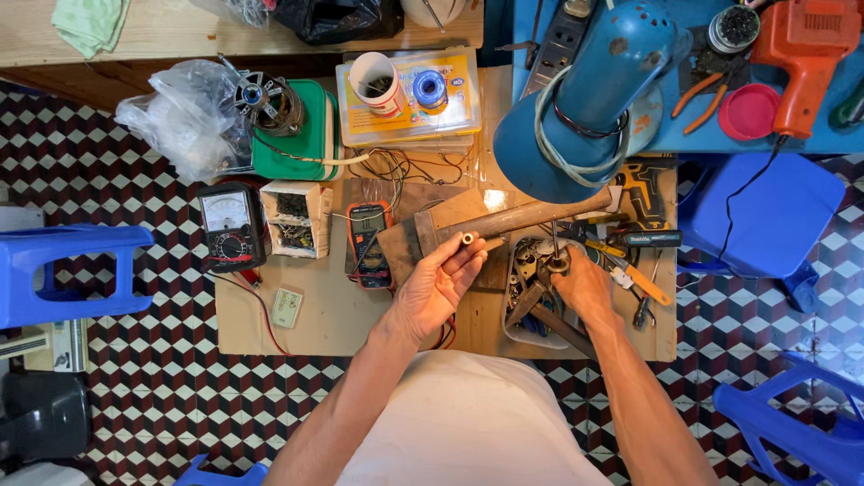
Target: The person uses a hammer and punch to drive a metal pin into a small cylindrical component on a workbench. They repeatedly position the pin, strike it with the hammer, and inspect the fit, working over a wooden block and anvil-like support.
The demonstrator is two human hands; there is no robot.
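The left hand [438, 283] sits just below the middle of the frame, palm up, with thumb and fingers closed on a small tan tube [469, 239]. The tube's open end faces the camera at the fingertips, and its long axis seems to run up and to the right, though its short length makes that hard to judge. To its right, the right hand [583, 286] rests at the edge of a tray of metal parts [531, 297], fingers pinched around a thin upright tool with a round dark part [559, 263] at its foot; whether that is a screwdriver or a rod cannot be told. The two hands lie side by side, near each other but not touching, the tube to the left and slightly above the round part. Between and above them a hammer [513, 219] lies on the wooden surface [315, 319], its handle slanting up to the right toward the blue lamp [594, 99]. An orange digital multimeter [370, 241] lies just left of the left hand.
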